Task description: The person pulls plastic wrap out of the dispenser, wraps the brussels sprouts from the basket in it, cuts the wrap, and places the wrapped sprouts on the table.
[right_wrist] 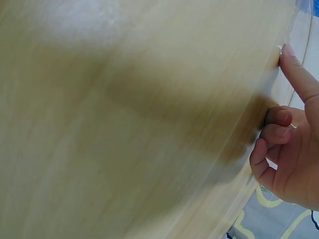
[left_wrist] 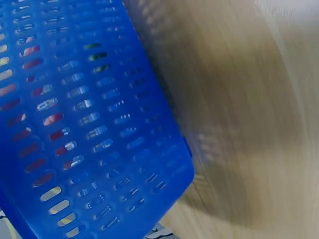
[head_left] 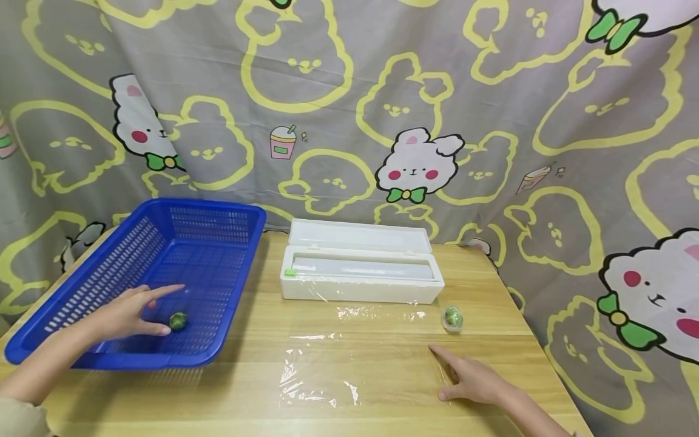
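Blue basket (head_left: 202, 267): left side of the wooden surface (head_left: 235, 406), slotted walls.
Green round item (head_left: 178, 321): one, inside the basket, near its right-hand near corner.
Left hand (head_left: 127, 312): reaches into the basket, fingers loose and spread, gripping nothing; thumb tip at or just beside the green round item, contact not certain; forefinger points past it.
Clear film (head_left: 355, 358): a creased sheet, mid-surface, in front of the white box (head_left: 360, 292); its outline is hard to trace.
White box: far middle, lid (head_left: 360, 235) raised, roll (head_left: 360, 267) inside, green tab (head_left: 290, 272) at left.
Right hand (head_left: 474, 381): near right, holding nothing visible; forefinger straight, its tip by the film's edge, other fingers loosely bent.
Film-covered green ball (head_left: 452, 318): right of the film, apart from it, beyond the right hand.
Pick-up, advised: bring the forefinger round opposite the thumb, pinch the item lightly at its middle, lift clear of the basket rim.
Film care, advised: keep the right fingertip lightly at the edge, smoothing creases without dragging the sheet.
Likely fault: a round item may roll if nudged by the thumb alone.
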The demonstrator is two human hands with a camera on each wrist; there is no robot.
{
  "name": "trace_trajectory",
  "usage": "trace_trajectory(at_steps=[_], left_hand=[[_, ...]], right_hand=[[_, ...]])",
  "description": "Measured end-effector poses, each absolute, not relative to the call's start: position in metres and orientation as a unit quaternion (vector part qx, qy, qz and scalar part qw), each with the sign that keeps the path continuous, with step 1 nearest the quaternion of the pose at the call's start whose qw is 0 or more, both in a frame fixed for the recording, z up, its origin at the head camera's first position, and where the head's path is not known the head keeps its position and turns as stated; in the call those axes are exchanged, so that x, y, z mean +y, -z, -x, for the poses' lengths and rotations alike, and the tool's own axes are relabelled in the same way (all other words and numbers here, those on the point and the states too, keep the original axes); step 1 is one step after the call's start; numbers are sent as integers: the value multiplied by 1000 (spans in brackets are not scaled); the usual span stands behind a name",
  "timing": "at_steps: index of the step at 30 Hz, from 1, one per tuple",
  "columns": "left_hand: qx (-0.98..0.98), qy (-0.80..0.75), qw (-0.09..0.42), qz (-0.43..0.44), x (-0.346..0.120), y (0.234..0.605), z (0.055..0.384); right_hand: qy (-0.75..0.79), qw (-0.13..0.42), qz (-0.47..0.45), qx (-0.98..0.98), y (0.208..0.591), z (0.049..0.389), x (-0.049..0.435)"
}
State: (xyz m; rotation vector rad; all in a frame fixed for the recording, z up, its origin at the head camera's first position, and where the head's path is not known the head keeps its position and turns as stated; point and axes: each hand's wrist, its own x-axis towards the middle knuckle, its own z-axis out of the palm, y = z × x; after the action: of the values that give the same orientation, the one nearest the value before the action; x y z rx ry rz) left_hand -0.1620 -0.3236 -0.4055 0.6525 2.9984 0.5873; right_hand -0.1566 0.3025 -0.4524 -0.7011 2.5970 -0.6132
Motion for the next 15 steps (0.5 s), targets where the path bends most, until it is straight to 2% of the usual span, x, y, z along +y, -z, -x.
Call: trace_trajectory(at_steps=[5,8,15], left_hand=[[963,-174,12,-206,-333,412,162],[963,-173,31,-202,-331,413,166],[959,-166,106,-201,-323,413,174]], right_hand=[[216,191,258,922,452,159,299],[213,197,253,923,451,159,298],[216,212,233,924,450,158,298]])
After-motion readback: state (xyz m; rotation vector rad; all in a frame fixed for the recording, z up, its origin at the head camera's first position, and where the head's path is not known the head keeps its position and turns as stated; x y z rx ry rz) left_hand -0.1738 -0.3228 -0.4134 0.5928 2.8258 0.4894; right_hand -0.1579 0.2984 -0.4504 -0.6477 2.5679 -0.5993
